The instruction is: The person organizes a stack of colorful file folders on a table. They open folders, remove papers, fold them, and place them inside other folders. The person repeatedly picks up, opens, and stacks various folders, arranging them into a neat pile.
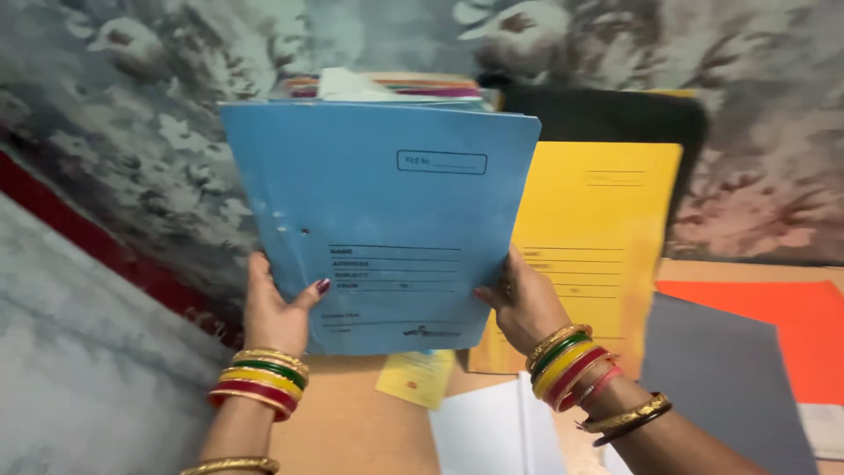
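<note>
Currently both hands hold a blue file folder (382, 224) upright above the wooden floor, the left hand (274, 312) pinching its lower left edge, thumb over the front, and the right hand (525, 303) clasping its lower right edge. Loose papers (387, 86) poke out of the top. Behind it lies a yellow folder (598, 237). With a grip this low, the folder could tip and spill those papers.

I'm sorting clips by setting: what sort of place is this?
Probably a home surface used for paperwork, not an office: both hands hold up a blue file folder over a floral patterned cloth, with a yellow folder and loose sheets around.
</note>
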